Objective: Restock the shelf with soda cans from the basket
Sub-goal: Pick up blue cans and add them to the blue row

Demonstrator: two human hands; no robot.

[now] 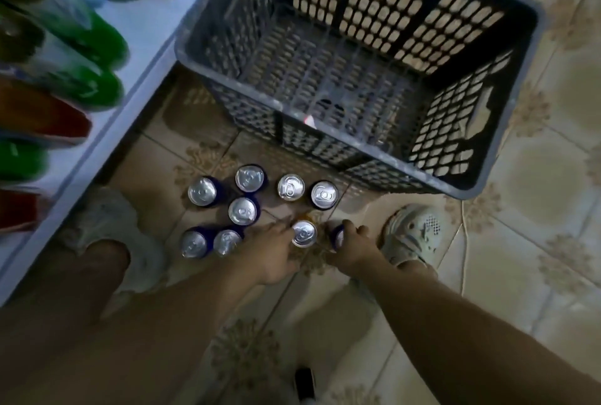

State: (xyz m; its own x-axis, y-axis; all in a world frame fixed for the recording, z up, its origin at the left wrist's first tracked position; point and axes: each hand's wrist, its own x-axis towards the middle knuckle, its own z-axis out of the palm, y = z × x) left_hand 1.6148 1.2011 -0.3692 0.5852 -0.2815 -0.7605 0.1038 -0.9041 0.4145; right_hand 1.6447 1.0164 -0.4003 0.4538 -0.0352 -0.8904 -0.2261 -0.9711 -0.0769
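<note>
Several soda cans stand upright on the tiled floor in front of the dark perforated basket (pixel 507 177). My left hand (pixel 273 251) reaches down beside an orange can (pixel 304 233), its fingers touching the can's left side. My right hand (pixel 353 243) has its fingers curled round a blue can (pixel 338 237), which it mostly hides. Blue cans (pixel 244 210) cluster to the left, and two more cans (pixel 291 187) stand near the basket wall. The basket holds no cans that I can see. The white shelf (pixel 107 131) runs along the left.
Green and red bottles (pixel 81 86) lie in rows on the shelf at left. My feet in pale shoes (pixel 413 234) stand on either side of the cans. A small dark object (pixel 304 378) lies on the floor near the bottom edge.
</note>
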